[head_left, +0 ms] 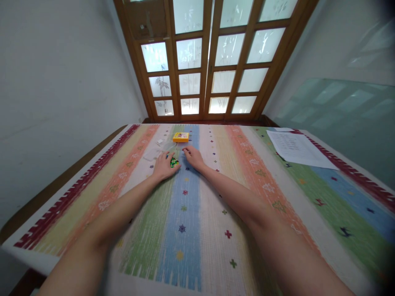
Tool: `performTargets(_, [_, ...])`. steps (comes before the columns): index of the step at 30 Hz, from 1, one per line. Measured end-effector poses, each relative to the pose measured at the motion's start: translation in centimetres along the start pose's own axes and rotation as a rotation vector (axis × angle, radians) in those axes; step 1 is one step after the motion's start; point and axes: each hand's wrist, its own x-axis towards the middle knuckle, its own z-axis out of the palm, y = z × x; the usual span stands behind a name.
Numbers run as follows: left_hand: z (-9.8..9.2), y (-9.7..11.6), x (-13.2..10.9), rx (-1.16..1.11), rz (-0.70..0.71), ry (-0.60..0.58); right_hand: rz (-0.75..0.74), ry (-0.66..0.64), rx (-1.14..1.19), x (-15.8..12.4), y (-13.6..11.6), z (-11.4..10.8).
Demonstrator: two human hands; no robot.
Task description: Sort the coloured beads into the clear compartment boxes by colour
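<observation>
A small heap of tiny bricks, mostly green with some yellow and other colours, lies on the striped tablecloth. Curved around its left and near side is my left hand, thumb and fingers apart and resting at the heap's edge. To the right of the heap, my right hand has its fingertips pinched together; anything between them is too small to make out. Just beyond both hands sits a yellow box with a printed picture on top. Clear plastic bags lie crumpled left of the box, partly behind my left hand.
The striped tablecloth covers a long table. Printed paper sheets lie at the far right. A wall runs along the left, and wooden glass-paned doors stand past the table's far edge.
</observation>
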Motion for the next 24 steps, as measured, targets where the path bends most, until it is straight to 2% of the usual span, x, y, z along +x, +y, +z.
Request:
performTargets(3, [1.5,1.9,0.7,0.038,-0.027,-0.052,0.043,0.061,-0.111,-0.2,1.5,-2.3])
performTargets(6, [2.1,2.3,1.6,0.061,-0.045,-0.058,0.052,0.088,-0.209,0.6,2.0,-3.0])
performTargets(14, [0.7,1.0,1.3,0.092,0.011,-0.023,-0.056,-0.086,-0.386,4.9,2.3,-0.7])
performTargets(18, [-0.2,-0.2,1.6,0.073,-0.015,0.050,-0.066,-0.117,-0.412,4.8,2.0,-0.3])
performTargets(24, [-1.1,-4.5,3.8,0.117,-0.248,0.197,-0.085,-0.072,-0.434,3.5,1.3,-1.6])
